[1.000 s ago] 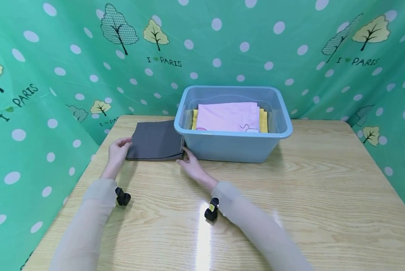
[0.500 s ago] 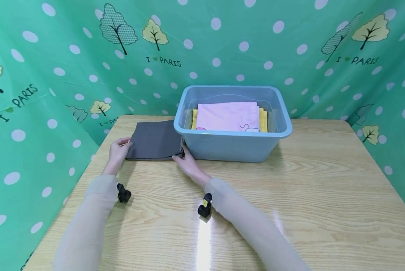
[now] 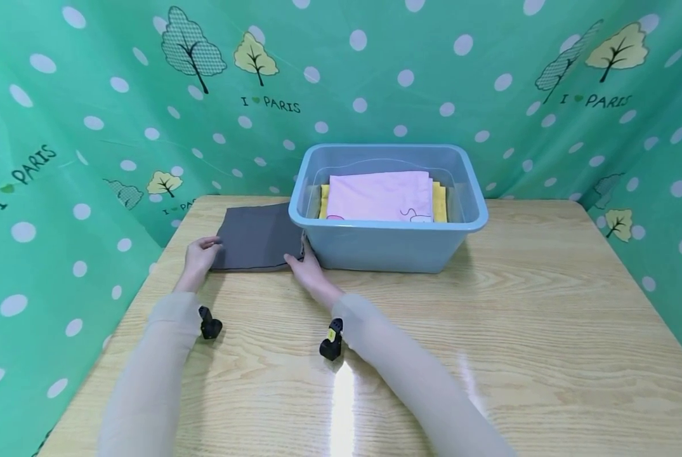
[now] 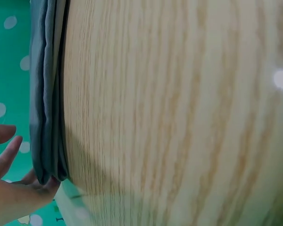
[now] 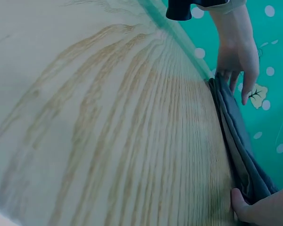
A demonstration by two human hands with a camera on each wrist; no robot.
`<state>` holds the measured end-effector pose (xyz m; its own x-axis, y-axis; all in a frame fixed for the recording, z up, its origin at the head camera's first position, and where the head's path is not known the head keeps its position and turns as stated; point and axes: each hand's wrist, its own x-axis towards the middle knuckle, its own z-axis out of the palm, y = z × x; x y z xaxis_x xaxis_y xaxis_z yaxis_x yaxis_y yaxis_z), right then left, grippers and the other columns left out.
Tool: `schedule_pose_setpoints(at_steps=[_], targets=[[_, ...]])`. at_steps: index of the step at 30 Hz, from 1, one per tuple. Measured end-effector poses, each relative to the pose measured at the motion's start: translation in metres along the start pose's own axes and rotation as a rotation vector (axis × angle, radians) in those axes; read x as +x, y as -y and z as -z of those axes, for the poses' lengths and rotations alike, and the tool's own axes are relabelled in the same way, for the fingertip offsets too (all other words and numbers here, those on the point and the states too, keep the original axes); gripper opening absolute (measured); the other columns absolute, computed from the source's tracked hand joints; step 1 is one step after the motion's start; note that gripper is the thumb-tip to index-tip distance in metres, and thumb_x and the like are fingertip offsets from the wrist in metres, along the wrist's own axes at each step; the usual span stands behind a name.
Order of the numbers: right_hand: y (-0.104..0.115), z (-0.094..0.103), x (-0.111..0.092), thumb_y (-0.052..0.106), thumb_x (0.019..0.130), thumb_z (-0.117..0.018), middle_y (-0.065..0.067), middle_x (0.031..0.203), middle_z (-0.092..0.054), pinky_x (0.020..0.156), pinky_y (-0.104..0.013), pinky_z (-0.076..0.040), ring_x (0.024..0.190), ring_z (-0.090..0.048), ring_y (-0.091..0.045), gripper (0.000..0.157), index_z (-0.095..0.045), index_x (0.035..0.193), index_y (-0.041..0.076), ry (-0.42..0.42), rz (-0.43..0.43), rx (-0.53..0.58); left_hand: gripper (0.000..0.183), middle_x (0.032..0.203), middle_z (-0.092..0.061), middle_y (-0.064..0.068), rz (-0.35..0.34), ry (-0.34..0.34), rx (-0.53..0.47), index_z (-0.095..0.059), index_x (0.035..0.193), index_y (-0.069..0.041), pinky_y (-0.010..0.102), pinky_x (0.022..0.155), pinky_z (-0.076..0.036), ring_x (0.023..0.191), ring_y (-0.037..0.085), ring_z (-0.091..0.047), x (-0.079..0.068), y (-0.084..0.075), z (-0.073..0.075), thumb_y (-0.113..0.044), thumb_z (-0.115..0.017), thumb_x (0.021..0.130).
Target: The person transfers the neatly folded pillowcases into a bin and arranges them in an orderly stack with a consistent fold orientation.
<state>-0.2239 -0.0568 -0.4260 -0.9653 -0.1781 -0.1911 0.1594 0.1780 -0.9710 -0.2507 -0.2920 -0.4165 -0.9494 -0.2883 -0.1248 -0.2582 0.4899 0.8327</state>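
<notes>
A folded dark grey cloth lies on the table, its right part hidden behind the blue bin. In the left wrist view its stacked layers show edge-on. My left hand is at its left end, with some fingers touching that edge and others spread above the cloth. My right hand holds the near right corner beside the bin, thumb at the front edge. In the right wrist view the right thumb presses the bottom of the front edge, most of that hand being out of frame.
The blue bin stands against the right end of the cloth. Inside it lie a folded pink cloth and a yellow cloth. A green patterned curtain hangs behind the wooden table.
My right hand has moved left and slightly away from me around the cloth's right corner, covering more of its edge. My left hand stays at the left end.
</notes>
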Motion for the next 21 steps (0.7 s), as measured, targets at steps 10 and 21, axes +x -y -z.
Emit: schedule_pose_setpoints(at_steps=[10, 21], targets=[[0.0, 0.0, 0.005, 0.021, 0.095, -0.04, -0.005, 0.146, -0.016, 0.106, -0.032, -0.02, 0.132, -0.017, -0.019, 0.054, -0.015, 0.143, 0.019, -0.013, -0.021, 0.036, 0.039, 0.133, -0.038, 0.023, 0.07, -0.011, -0.028, -0.042, 0.128, 0.004, 0.037, 0.101, -0.028, 0.124, 0.031, -0.032, 0.007, 0.006, 0.0, -0.007, -0.041, 0.091], [-0.003, -0.008, 0.016, 0.017, 0.095, -0.038, -0.006, 0.145, -0.02, 0.104, -0.033, -0.025, 0.131, -0.021, -0.021, 0.048, -0.023, 0.141, 0.019, -0.055, -0.052, 0.109, 0.037, 0.133, -0.037, 0.022, 0.112, -0.002, -0.025, -0.043, 0.129, 0.0, 0.038, 0.099, -0.032, 0.123, 0.031, -0.034, 0.012, 0.009, 0.003, -0.007, -0.041, 0.092]])
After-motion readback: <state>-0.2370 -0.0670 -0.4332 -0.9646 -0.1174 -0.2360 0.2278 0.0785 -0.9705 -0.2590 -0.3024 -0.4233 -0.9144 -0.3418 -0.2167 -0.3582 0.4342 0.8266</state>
